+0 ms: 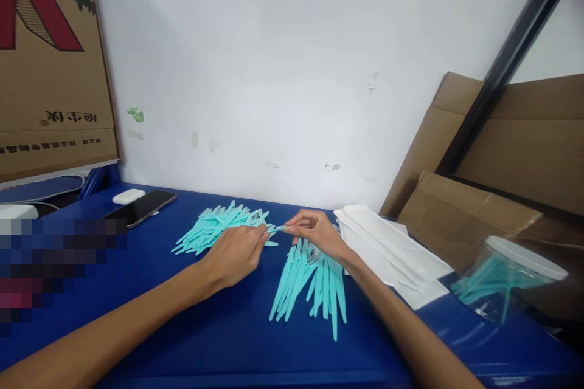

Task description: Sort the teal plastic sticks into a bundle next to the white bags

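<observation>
I pinch a slim turquoise plastic stick between the fingertips of my left hand and right hand, probably to steady both ends. It's over the desk, between the jumbled pile and the fanned sticks, perhaps split for easy reach. Its long axis runs roughly left to right; my fingers hide which end points where.
</observation>
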Demonstrator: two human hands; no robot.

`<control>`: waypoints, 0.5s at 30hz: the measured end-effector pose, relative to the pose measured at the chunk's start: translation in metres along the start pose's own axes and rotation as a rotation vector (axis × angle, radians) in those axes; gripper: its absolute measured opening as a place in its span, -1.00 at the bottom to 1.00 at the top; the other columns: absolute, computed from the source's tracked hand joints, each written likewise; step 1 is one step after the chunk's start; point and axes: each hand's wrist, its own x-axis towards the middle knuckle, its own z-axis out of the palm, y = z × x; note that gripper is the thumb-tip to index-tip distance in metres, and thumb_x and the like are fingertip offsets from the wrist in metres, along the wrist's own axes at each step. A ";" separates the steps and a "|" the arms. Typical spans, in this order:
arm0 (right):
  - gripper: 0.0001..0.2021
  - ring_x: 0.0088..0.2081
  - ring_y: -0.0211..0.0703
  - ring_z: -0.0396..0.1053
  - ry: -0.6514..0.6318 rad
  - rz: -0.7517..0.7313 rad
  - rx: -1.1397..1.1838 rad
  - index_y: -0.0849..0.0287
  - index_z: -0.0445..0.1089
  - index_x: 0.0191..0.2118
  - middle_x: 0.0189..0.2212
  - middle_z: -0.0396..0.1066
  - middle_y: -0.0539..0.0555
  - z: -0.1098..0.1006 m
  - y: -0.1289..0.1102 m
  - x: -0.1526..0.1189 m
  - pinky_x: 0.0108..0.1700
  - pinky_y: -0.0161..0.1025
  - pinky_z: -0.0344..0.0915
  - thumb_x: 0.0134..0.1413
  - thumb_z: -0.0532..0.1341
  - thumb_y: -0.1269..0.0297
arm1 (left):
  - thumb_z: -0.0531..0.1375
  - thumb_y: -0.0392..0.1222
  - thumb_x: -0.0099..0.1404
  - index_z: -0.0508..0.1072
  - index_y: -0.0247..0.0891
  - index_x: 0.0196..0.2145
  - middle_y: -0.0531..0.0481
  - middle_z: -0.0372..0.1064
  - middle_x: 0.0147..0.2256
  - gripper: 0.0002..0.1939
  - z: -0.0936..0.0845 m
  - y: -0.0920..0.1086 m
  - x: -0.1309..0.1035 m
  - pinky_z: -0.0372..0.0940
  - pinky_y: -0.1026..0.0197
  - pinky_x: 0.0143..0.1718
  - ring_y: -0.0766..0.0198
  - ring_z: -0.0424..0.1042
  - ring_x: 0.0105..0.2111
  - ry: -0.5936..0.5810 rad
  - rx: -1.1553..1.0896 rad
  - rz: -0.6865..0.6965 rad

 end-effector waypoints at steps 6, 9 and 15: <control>-0.68 -0.36 -0.15 0.51 0.141 0.006 -0.417 0.12 0.49 -0.18 -0.28 0.57 0.08 -0.028 0.006 0.002 -0.28 -0.25 0.38 0.27 0.10 0.02 | -0.15 -0.19 0.45 0.36 -0.24 -0.16 -0.12 0.43 -0.25 -0.69 -0.006 -0.007 0.006 0.19 0.18 -0.37 0.11 0.42 -0.27 0.127 0.149 -0.135; -0.80 -0.29 -0.08 0.51 0.237 0.062 -0.918 0.07 0.52 -0.24 -0.34 0.58 0.05 -0.048 0.016 -0.001 -0.23 -0.23 0.33 0.24 0.15 0.18 | -0.11 -0.38 0.36 0.33 -0.32 -0.03 -0.21 0.38 -0.17 -0.68 -0.014 -0.017 0.009 0.22 0.16 -0.37 0.04 0.37 -0.19 0.114 0.297 -0.215; -0.87 -0.25 -0.02 0.52 0.014 0.125 -1.264 0.04 0.58 -0.30 -0.33 0.59 0.08 -0.067 0.032 -0.004 -0.23 -0.24 0.28 0.16 0.25 0.26 | -0.03 -0.49 0.19 0.40 -0.49 -0.16 -0.35 0.29 -0.18 -0.69 -0.019 -0.033 0.006 0.24 0.17 -0.39 -0.03 0.31 -0.18 0.023 0.488 -0.382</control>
